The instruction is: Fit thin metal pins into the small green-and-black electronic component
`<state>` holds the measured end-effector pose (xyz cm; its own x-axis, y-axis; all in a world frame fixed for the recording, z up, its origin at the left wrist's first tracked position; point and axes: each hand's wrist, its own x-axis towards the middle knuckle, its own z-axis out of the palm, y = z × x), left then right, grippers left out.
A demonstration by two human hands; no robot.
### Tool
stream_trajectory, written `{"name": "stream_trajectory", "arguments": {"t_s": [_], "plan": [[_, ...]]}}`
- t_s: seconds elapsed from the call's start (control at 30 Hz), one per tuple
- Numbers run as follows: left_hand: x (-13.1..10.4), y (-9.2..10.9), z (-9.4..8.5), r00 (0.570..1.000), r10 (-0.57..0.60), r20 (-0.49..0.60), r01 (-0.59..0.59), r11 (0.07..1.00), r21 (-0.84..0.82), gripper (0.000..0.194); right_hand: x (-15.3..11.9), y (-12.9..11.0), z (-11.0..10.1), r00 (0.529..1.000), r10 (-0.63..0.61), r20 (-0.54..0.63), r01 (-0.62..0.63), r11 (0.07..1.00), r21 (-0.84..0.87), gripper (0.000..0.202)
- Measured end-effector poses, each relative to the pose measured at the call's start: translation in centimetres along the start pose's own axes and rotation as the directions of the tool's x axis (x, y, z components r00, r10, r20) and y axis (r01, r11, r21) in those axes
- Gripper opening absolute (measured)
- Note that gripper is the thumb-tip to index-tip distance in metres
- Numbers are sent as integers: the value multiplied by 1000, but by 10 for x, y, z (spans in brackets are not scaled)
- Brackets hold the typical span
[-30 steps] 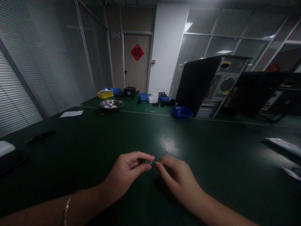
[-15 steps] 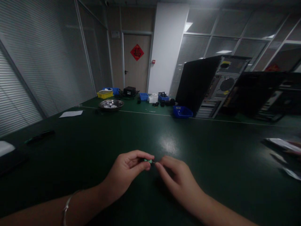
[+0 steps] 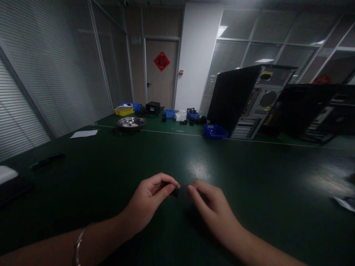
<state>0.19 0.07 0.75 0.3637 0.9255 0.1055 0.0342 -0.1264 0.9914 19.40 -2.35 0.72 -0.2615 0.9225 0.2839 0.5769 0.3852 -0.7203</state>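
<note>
One yellow tray [image 3: 124, 112], four blue trays [image 3: 215, 133], one metal bowl [image 3: 131, 128] and one white sheet [image 3: 84, 133] sit on the green bench [image 3: 155, 155]; one black tower [image 3: 233, 99] stands at the right behind the nearest blue tray. One small dark part [image 3: 176, 191] is in the left hand [image 3: 146, 197], clamped between thumb and fingers above the bench. The right hand [image 3: 212, 203] is just beside it, apart from the part, thumb and forefinger tips together; in this dim view I cannot tell whether they pinch anything thin.
</note>
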Motion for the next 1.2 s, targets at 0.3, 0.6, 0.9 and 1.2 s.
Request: {"name": "stream_trajectory", "arguments": {"t_s": [0.3,0.6,0.9,1.2], "plan": [[-11,6,0,920,66,387,-229,891,392,13,0,3,2,1000,-9,-22,10,999,39,34],[-10,3,2,865,193,463,-409,805,430,9,-1,3,5,1000,-21,-22,21,1000,20,33],[-16,4,2,939,181,292,-336,662,670,21,0,0,3,989,-99,113,98,995,8,12],[-23,1,9,928,98,360,-349,569,745,27,-4,-2,-3,954,-170,247,170,985,23,42]]}}
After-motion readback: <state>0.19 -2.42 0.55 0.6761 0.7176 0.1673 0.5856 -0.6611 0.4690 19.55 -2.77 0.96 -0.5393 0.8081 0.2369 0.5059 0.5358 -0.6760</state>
